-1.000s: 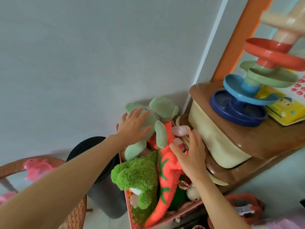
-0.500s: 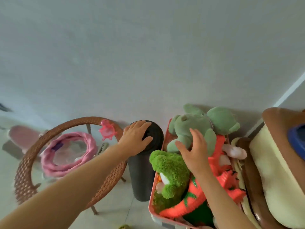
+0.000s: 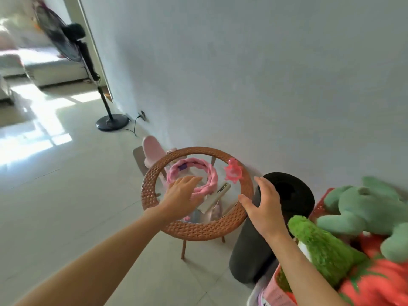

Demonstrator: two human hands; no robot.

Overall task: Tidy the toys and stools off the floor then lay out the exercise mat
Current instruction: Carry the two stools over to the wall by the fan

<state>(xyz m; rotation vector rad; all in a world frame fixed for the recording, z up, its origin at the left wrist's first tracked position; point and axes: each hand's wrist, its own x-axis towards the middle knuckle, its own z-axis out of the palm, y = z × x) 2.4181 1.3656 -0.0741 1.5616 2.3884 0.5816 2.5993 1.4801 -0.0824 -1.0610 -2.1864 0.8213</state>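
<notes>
A rolled black exercise mat (image 3: 284, 208) stands upright against the wall, between a round wicker table (image 3: 194, 230) and a pink toy basket (image 3: 273, 290). My right hand (image 3: 265, 206) hovers open at the mat's top left edge, fingers spread, holding nothing. My left hand (image 3: 181, 199) is open above the table's glass top, fingers straight. The basket holds a pale green plush (image 3: 366, 208), a fuzzy green plush (image 3: 318, 244) and an orange plush (image 3: 375, 283).
On the glass table lie a pink braided ring (image 3: 209, 173), a pink toy turtle (image 3: 233, 171) and a white remote (image 3: 215, 197). A pink stool (image 3: 152, 151) stands behind the table. A black standing fan (image 3: 88, 69) is further left on the pale tiled floor.
The view swung left, away from the basket. My right hand left the plush toys and came to the mat's top. My left hand left the mat's top and moved over the table.
</notes>
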